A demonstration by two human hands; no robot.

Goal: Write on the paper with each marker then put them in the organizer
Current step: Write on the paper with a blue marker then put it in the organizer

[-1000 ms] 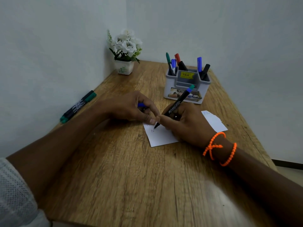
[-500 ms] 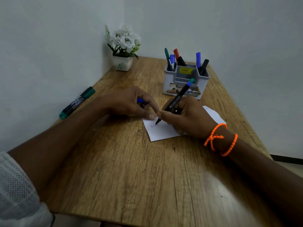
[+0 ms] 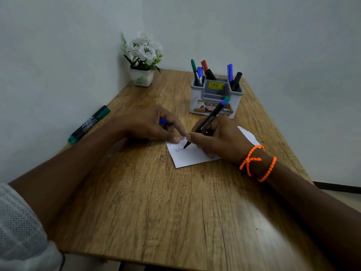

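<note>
The right hand gripped a black marker in a writing hold, fingers and thumb curled round the barrel near the tip. The marker leaned up and away from the person; its tip touched the paper, and its upper end showed blue with a green end piece. White "Faber-Castell" lettering ran along the barrel. An orange beaded bracelet circled the right wrist.

The left hand lay palm down at the paper's upper left corner. Its fingers were curled round a small blue piece, probably the marker's cap, with only a short length showing. The forefinger reached out and its tip pressed on the paper edge, just beside the right thumb.

The grey organizer stood behind the hands, near the far right of the wooden table. Its left compartment held a green, a blue, a red and a black marker, all upright or slightly leaning. Its right compartment held one blue and one black marker. A yellow price sticker sat on the middle section.

The paper was white, lying flat and at an angle, partly under the right hand. A short zigzag line of ink ran leftward from the marker tip.

Two capped green-ended markers lay side by side at the table's left edge against the wall. A white pot of white flowers stood in the far corner.
</note>
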